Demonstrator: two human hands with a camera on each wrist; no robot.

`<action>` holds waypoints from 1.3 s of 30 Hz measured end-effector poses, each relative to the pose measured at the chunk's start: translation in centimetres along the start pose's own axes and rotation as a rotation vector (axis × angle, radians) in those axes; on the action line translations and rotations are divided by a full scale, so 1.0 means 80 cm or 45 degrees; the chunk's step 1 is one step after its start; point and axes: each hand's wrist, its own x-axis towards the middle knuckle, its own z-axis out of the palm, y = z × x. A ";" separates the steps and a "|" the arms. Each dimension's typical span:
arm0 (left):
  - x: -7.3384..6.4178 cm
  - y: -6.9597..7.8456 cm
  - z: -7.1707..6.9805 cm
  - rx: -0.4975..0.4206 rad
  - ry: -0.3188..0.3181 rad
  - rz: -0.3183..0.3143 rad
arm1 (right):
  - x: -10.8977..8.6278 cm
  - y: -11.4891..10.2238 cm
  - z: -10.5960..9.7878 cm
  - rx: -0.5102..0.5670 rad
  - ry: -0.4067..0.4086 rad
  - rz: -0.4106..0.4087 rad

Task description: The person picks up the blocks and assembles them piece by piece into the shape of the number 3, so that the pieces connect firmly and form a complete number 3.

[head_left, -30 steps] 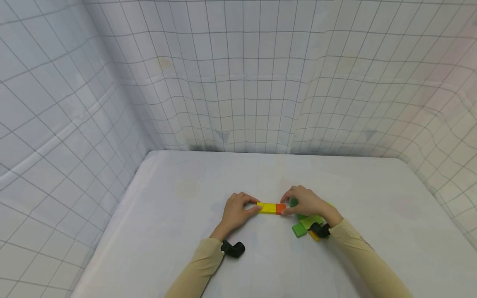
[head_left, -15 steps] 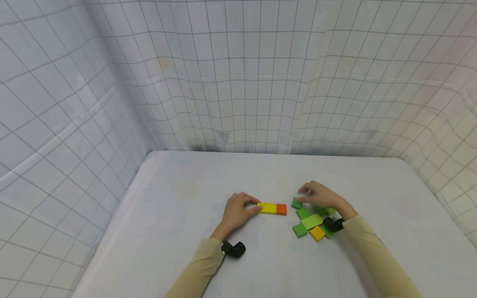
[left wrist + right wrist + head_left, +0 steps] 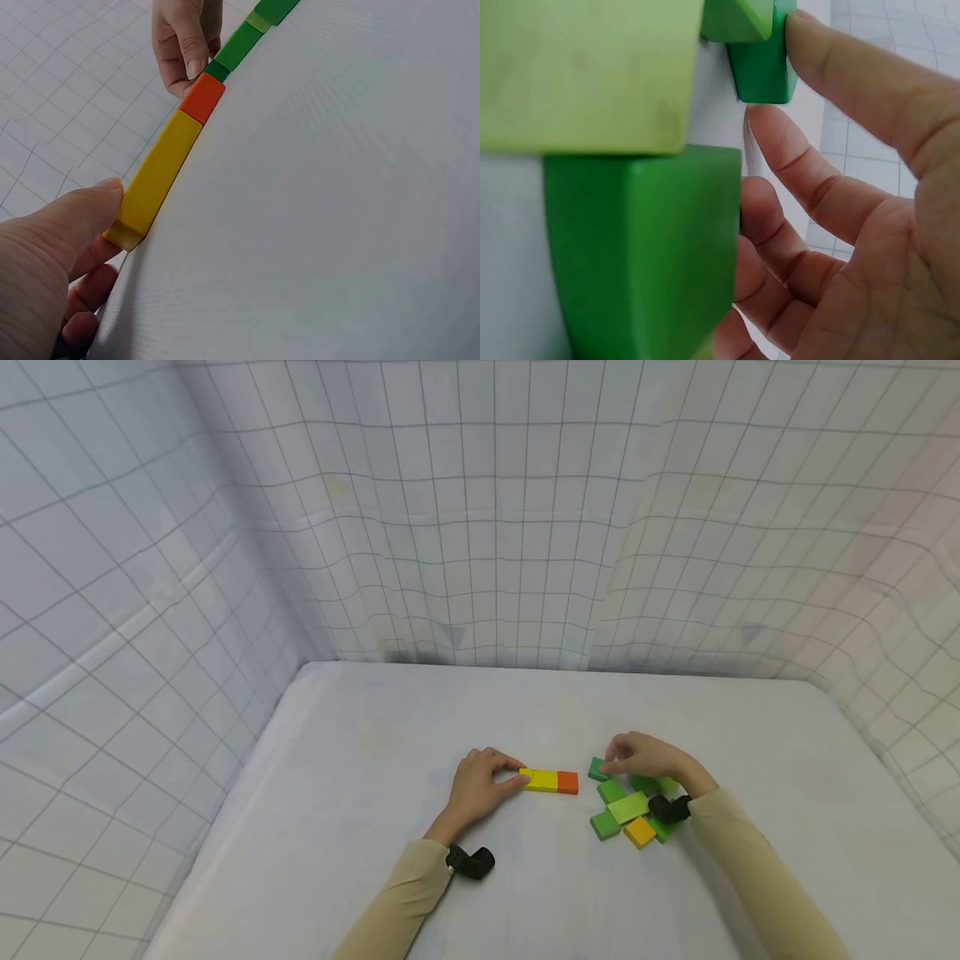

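At the table's middle, my left hand [image 3: 480, 783] pinches the left end of a yellow block [image 3: 542, 780] between thumb and fingers. An orange block [image 3: 567, 782] sits end to end with the yellow one, forming a straight row, as the left wrist view also shows. To the right, my right hand [image 3: 647, 756] has its thumb and index finger at a small dark green block [image 3: 597, 768]. In the right wrist view the thumb touches one face of this dark green block [image 3: 763, 71], and the index fingertip meets its end. The other fingers are curled beneath.
Beside and under the right hand lies a loose pile: green blocks [image 3: 604, 825], a light green block [image 3: 628, 807] resting on others, and an amber block [image 3: 640, 832]. A white table [image 3: 375, 877] holds everything. Grid-patterned white curtains [image 3: 480, 527] stand behind and at the sides.
My right hand has left the orange block and moved right, then lowered to the dark green block, uncovering part of the pile. My left hand keeps its pinch on the yellow block.
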 end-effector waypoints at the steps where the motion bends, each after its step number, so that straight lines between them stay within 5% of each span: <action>1: 0.000 0.000 0.000 -0.002 0.002 0.003 | 0.001 -0.001 -0.001 0.001 -0.006 0.017; 6: 0.001 -0.001 0.000 -0.004 0.002 0.015 | 0.009 -0.005 -0.004 0.032 -0.020 0.084; 26: 0.000 0.002 0.000 -0.018 0.013 0.015 | 0.045 -0.020 0.001 0.062 -0.023 0.048; 39: -0.001 0.005 -0.003 -0.019 0.013 0.010 | 0.044 -0.020 0.007 0.111 -0.018 0.067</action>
